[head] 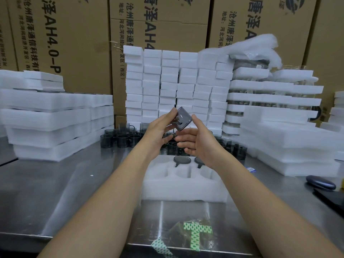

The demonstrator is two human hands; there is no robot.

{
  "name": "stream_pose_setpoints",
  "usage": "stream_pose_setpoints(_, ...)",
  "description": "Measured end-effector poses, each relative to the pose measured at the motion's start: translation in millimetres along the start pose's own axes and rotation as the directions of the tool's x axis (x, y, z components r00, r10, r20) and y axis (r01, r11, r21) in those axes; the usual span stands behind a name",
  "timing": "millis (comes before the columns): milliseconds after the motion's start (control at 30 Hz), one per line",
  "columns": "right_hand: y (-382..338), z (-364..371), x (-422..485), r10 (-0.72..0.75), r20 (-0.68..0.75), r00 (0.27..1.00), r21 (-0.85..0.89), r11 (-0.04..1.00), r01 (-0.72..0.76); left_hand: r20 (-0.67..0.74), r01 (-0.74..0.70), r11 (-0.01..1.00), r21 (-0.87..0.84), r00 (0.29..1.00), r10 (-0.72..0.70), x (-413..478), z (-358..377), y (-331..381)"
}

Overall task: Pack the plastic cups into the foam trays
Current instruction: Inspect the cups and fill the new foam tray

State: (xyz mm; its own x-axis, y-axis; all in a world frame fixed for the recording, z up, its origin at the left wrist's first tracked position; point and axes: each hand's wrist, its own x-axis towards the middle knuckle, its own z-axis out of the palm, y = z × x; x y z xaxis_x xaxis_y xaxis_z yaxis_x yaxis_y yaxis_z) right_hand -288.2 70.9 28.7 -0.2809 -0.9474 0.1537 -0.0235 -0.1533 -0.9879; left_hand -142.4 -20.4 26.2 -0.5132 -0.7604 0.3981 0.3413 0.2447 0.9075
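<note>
A dark translucent plastic cup (183,119) hangs tilted in the air above the white foam tray (182,190). My left hand (160,131) grips it from the left, fingers curled round its side. My right hand (197,140) is beside it with the thumb against the cup's right edge and the fingers spread loosely underneath. The tray lies on the steel table and has round wells. Two cups (182,159) sit in its back row, middle and right; the front wells hold nothing. Several loose cups (121,138) stand behind the tray.
Stacks of foam trays (55,116) rise on the left, stacks of foam blocks (176,86) at the back and more trays (290,138) on the right. Cardboard boxes (65,34) form the back wall. A dark case (320,183) lies at the right edge, green-patterned tape (195,233) near the front.
</note>
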Motion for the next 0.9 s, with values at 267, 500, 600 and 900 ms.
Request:
stream_pose_setpoints(267,12.3,-1.1,-0.8,-0.265,-0.009,0.964,-0.469,0.853,0.230,-0.167,0.100,0.975,0.199,0.984,-0.067,6.5,-0.6,-17.3)
stream_pose_setpoints(500,22.4,0.7,-2.3,-0.339,-0.008,0.941,-0.671,0.700,0.247,-0.060,0.137,0.931,0.338,0.990,-0.124,10.3,-6.2,-22.3)
stream_pose_setpoints(600,22.2,-1.1,-0.5,-0.315,-0.016,0.949,-0.693,0.687,0.216,-0.041,0.110,0.928,0.357,0.994,-0.103,11.4,-7.2,-24.5)
stream_pose_setpoints(900,18.8,1.5,-4.7,-0.268,0.054,0.962,-0.679,0.696,0.232,-0.151,0.276,0.911,0.307,0.959,-0.240,11.5,-35.6,-35.6)
